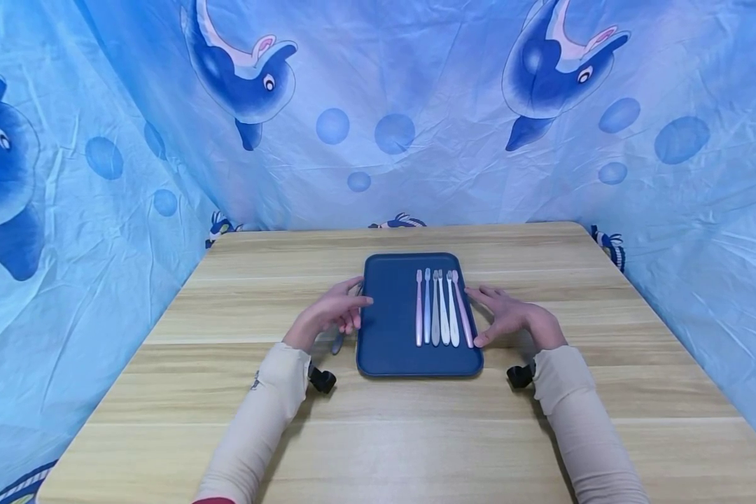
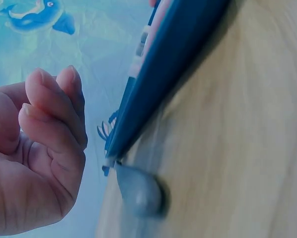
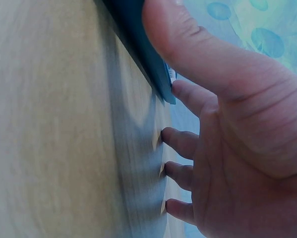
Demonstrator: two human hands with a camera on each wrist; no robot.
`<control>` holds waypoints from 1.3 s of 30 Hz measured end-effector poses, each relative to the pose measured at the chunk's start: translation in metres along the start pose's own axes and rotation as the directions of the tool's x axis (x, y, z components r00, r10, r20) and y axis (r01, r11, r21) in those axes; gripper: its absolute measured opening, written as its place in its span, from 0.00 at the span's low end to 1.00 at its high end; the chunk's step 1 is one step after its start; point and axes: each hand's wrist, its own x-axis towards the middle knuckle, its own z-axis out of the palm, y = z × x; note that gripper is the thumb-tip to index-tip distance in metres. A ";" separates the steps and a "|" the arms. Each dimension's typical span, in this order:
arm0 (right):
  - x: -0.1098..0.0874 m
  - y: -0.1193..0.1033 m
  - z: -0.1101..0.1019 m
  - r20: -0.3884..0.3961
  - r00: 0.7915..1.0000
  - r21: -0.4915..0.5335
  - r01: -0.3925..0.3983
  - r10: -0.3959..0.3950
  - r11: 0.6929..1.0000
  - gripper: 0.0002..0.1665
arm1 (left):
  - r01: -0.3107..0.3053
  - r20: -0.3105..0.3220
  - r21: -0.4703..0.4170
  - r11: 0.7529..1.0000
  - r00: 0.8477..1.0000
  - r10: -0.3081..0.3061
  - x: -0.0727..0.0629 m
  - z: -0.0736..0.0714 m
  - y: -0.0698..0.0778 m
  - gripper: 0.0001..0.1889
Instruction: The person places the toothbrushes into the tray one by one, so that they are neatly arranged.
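A dark blue tray (image 1: 387,357) lies on the table. Along its right half several toothbrushes (image 1: 444,318) in pink, blue, grey and white lie side by side, heads pointing away. My left hand (image 1: 340,304) hovers at the tray's left edge, fingers loosely bent around nothing that shows. Partly hidden beneath it, a grey-blue toothbrush (image 1: 337,343) lies on the table beside the tray; its rounded handle end (image 2: 141,193) appears in the left wrist view. At the right edge my right hand (image 1: 510,311) is spread, thumb and index finger by the rim, close to the outermost pink toothbrush (image 1: 463,315).
The wooden table (image 1: 416,448) reaches out on all sides of the tray. A blue cloth with dolphins (image 1: 365,84) hangs behind the table and along both sides. A dark wrist mount (image 1: 323,379) sits below the left hand, another (image 1: 520,376) below the right.
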 end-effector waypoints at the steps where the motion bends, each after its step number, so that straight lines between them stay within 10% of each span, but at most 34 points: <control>1: 0.000 0.000 0.000 0.000 1.000 0.000 0.002 -0.002 1.000 0.77 | 0.001 -0.002 -0.001 1.000 1.000 -0.001 -0.001 -0.001 -0.001 0.42; 39: 0.001 0.001 0.001 -0.006 1.000 0.002 -0.024 0.024 1.000 0.76 | 0.049 0.065 0.053 0.997 0.997 -0.052 -0.017 -0.034 -0.033 0.42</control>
